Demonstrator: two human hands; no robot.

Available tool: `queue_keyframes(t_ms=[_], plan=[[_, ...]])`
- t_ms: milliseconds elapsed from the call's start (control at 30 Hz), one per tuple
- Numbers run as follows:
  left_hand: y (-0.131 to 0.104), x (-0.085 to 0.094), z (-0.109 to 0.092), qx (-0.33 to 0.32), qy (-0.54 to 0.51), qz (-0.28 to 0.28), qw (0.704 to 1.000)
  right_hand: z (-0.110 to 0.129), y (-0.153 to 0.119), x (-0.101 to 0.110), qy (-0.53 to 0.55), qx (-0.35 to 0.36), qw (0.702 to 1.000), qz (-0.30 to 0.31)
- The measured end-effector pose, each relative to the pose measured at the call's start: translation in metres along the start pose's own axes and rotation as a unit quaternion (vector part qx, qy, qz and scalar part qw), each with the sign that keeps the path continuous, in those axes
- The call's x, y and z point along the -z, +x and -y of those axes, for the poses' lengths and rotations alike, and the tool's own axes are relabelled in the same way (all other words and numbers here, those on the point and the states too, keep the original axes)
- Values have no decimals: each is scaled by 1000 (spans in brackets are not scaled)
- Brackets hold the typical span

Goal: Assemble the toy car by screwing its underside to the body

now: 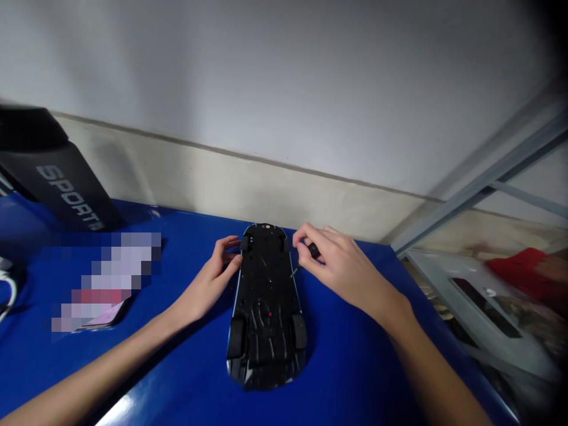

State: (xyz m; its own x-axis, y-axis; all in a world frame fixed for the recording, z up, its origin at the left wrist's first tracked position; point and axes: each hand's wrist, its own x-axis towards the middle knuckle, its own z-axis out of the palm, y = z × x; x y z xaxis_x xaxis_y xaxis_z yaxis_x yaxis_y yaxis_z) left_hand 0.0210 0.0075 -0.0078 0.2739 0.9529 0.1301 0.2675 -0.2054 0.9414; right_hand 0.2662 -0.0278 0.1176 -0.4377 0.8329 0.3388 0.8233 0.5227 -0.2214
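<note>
A toy car [267, 296] lies upside down on the blue table [186, 367], its black underside and wheels facing up. At its left edge is my left hand [214, 277], the fingers curved and apart, with the tips beside the front part of the body. On the right, my right hand [332, 257] pinches a small screwdriver by its black handle [313, 250]. The thin shaft slants down to the left, and its tip is near the car's right edge. A small red spot shows on the underside.
A dark bottle marked SPORT [62, 177] leans at the back left. Nearby lies a phone [106, 313], partly blurred out. A white cable [11, 290] is at the far left. Behind the table stands a wall [266, 183]; a metal frame [470, 198] rises at the right.
</note>
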Motion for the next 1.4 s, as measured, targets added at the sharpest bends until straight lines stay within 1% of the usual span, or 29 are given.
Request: queue_keyframes(t_ms=[100,167,233,300,367,467,567,633,700,767,867,933,1033,1167,1300,1400], plan=[[0,0,1,-2,3,1,1000,-2,-1,1,12,17,1000,-8],[0,0,1,-6,8,-4,1000,-3,-1,1,-6,7,1000,-14],[0,0,2,-9,9,-4,1000,-2,-1,1,-11,3,1000,-2],[0,0,1,-8,4,0,1000,0,-2,1,2,13,1000,8],[0,0,1,-5,-2,3,1000,1,-1,1,5,24,1000,3],[0,0,1,-3,-10,3,1000,2,-1,1,-20,8,1000,-5],[0,0,2,-8,-15,1,1000,0,-1,1,-2,11,1000,5],[0,0,2,-12,-14,0,1000,-1,-1,0,3,20,1000,-3],[1,0,2,-11,-12,0,1000,-1,-2,0,-16,4,1000,-12],[1,0,2,-8,-13,2,1000,-1,-2,0,-21,-11,1000,-2],[1,0,2,-8,-15,3,1000,-1,-4,1,6,4,1000,11],[0,1,2,-9,-13,3,1000,-2,-4,0,4,5,1000,1],[0,1,3,-8,-10,4,1000,-3,-3,-1,-17,-18,1000,-10],[1,0,4,-9,-13,4,1000,0,-2,-1,-8,18,1000,-7],[2,-1,6,-13,-15,2,1000,2,-2,-1,-21,-9,1000,-5],[2,0,7,-12,-20,4,1000,1,-2,-2,-2,17,1000,0]])
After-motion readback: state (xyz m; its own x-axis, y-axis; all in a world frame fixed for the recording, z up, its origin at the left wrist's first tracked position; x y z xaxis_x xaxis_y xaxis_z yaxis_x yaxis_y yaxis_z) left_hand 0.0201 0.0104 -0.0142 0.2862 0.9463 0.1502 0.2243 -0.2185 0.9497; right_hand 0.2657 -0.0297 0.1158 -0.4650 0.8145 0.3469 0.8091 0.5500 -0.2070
